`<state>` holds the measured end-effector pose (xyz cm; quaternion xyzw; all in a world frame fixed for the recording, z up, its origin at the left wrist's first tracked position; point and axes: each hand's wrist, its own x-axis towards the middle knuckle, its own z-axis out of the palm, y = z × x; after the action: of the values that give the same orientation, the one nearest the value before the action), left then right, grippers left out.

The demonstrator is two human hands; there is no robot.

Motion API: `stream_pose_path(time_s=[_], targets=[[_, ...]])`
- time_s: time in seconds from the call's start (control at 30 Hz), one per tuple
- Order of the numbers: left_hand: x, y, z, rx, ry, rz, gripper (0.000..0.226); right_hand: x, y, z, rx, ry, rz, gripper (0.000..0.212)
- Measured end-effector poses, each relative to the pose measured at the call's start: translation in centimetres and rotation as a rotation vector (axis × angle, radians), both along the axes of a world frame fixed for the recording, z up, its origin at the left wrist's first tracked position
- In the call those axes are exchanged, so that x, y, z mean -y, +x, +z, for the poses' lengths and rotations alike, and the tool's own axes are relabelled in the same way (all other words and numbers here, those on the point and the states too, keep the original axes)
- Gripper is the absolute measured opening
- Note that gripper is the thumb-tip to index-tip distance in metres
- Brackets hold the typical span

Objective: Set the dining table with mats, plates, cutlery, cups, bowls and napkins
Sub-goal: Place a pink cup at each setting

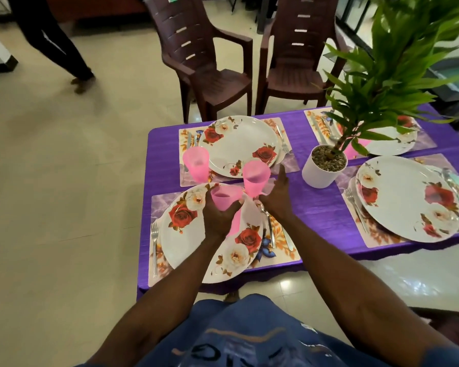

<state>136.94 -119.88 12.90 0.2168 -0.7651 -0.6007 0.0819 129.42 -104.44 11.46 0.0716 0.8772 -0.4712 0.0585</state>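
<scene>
We see the left hand (219,215) over the near left plate (186,234), its fingers curled round a pink cup (224,198) held above the plate's far edge. The right hand (277,197) hangs just right of a second pink cup (255,177) standing on the purple counter (316,207), fingers straight and spread, not touching it. A third pink cup (196,164) stands beside the far left plate (239,145).

bare forearms; blue printed shirt (249,337).
</scene>
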Motion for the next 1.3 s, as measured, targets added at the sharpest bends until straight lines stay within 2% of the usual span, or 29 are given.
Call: stream_pose_path(time_s=[0.07, 0.13, 0.23, 0.33, 0.43, 0.57, 0.67, 0.73, 0.87, 1.03, 1.13, 1.2, 1.3], targets=[[-1.3, 0.0, 0.0, -0.061, -0.018, -0.071, 0.082, -1.4, 1.0, -0.1, -0.031, 0.005, -0.088, 0.104], [-3.1, -0.1, -0.2, -0.095, -0.022, -0.168, 0.079, -2.9, 1.9, 0.0, -0.032, -0.043, -0.207, 0.091], [-6.2, -0.4, -0.5, -0.055, 0.005, -0.329, 0.074, -5.8, 3.2, 0.1, -0.065, -0.111, -0.376, 0.060], [-9.5, -0.8, -0.6, -0.023, 0.059, -0.386, 0.074, -8.7, 3.9, 0.1, -0.072, -0.078, -0.419, 0.026], [-12.7, -1.3, -0.5, -0.014, 0.093, -0.398, 0.070, -11.7, 4.4, 0.0, -0.014, -0.121, -0.467, 0.018], [-18.7, -1.7, -0.4, 0.035, 0.111, -0.455, 0.067, -17.0, 5.0, 0.5, 0.012, -0.379, -0.510, 0.008], [-24.0, -2.1, -0.6, 0.038, 0.148, -0.475, 0.059, -21.0, 5.7, 2.1, 0.035, -0.589, -0.457, 0.009], [-28.9, -2.4, -1.4, 0.053, 0.161, -0.471, 0.063, -25.3, 6.5, 2.9, 0.062, -0.662, -0.436, 0.013], [-37.6, -2.3, -0.1, 0.043, 0.136, -0.554, 0.058, -34.1, 8.0, 4.4, 0.106, -0.632, -0.337, 0.036], [-45.5, -3.1, -0.9, 0.035, 0.226, -0.616, 0.041, -42.6, 8.5, 4.7, 0.153, -0.570, -0.223, 0.044], [-48.0, -4.6, -2.3, 0.093, 0.227, -0.614, 0.048, -45.4, 7.3, 4.6, 0.162, -0.531, -0.218, 0.041], [-49.1, -5.3, -0.8, 0.089, 0.202, -0.595, 0.047, -46.6, 5.8, 4.3, 0.157, -0.511, -0.213, 0.042], [-50.6, -7.8, -0.4, 0.032, 0.172, -0.577, 0.052, -47.9, 2.9, 3.5, 0.183, -0.433, -0.249, 0.081]])
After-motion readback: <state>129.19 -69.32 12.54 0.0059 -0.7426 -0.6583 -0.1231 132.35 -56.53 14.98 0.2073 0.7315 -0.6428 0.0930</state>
